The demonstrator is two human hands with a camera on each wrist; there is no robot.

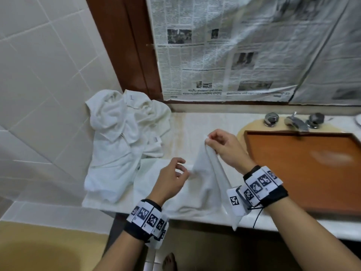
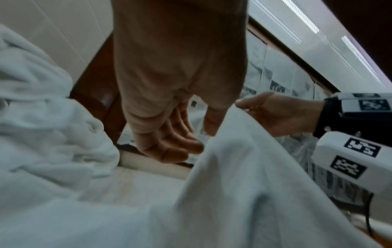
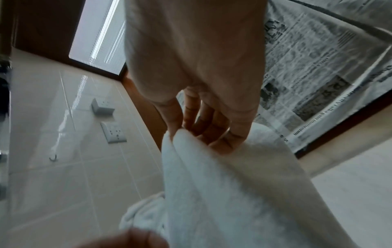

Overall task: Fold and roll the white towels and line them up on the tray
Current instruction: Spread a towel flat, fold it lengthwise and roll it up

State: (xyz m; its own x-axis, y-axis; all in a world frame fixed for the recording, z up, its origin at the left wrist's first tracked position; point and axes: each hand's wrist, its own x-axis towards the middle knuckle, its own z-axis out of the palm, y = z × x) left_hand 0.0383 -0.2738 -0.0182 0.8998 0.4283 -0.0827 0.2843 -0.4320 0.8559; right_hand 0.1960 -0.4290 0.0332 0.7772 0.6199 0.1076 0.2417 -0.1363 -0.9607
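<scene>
A white towel (image 1: 203,184) lies partly on the counter, with one corner lifted. My right hand (image 1: 210,140) pinches that corner between thumb and fingers, also seen in the right wrist view (image 3: 191,134), where the towel (image 3: 212,184) hangs down from it. My left hand (image 1: 182,170) hovers at the towel's left edge with loosely curled fingers. In the left wrist view the left hand (image 2: 199,139) holds nothing and its thumb just touches the towel (image 2: 233,184). A heap of white towels (image 1: 125,137) sits to the left. The orange-brown tray (image 1: 293,163) is on the right, with nothing on it.
The tray rests over a sink below a chrome faucet (image 1: 295,122). Newspaper (image 1: 234,55) covers the wall panel behind the counter. Tiled wall stands on the left. The counter's front edge (image 1: 195,218) runs under my wrists, and the towel hangs over it.
</scene>
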